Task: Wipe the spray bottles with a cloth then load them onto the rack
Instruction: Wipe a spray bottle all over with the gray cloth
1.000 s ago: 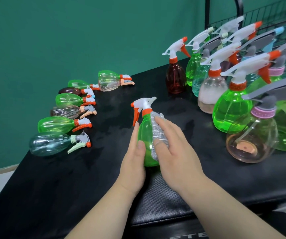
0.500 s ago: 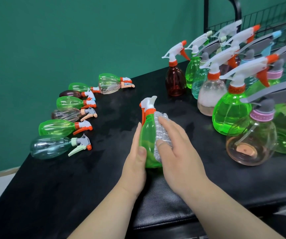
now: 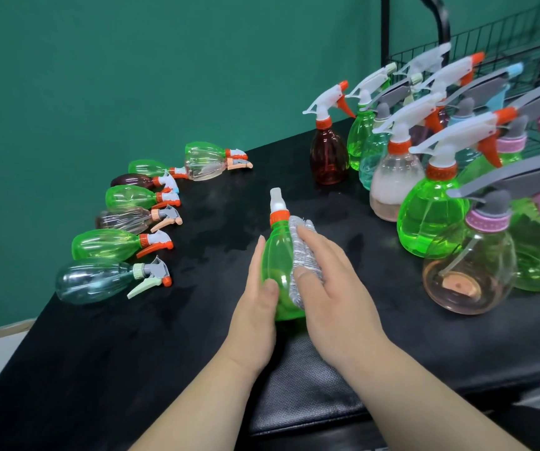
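At the far left, a row of spray bottles lies on its side, nozzles pointing right: a clear bluish bottle nearest, then green, smoky, green, dark brown and green ones running back to a clear pinkish bottle at the far end.

In the middle, the green spray bottle stands upright, its base on the near part of the table. It is see-through bright green with an orange collar and a white spray head turned so that the trigger is hidden. The left hand grips its left side, thumb laid across the front and fingers curled behind. The right hand is cupped round the right side, thumb and gently bent fingers holding a grey cloth, ribbed in grey and white, flat against the bottle's body.

Further right, a crowd of bottles stands upright, close together: a red-brown bottle at the back left, a round green bottle in front, and a peach bottle with a grey head nearest. Behind them rises the black wire rack.

The table is black with faint smears, and a textured black pad lies under the wrists. The wall behind is plain dark green.
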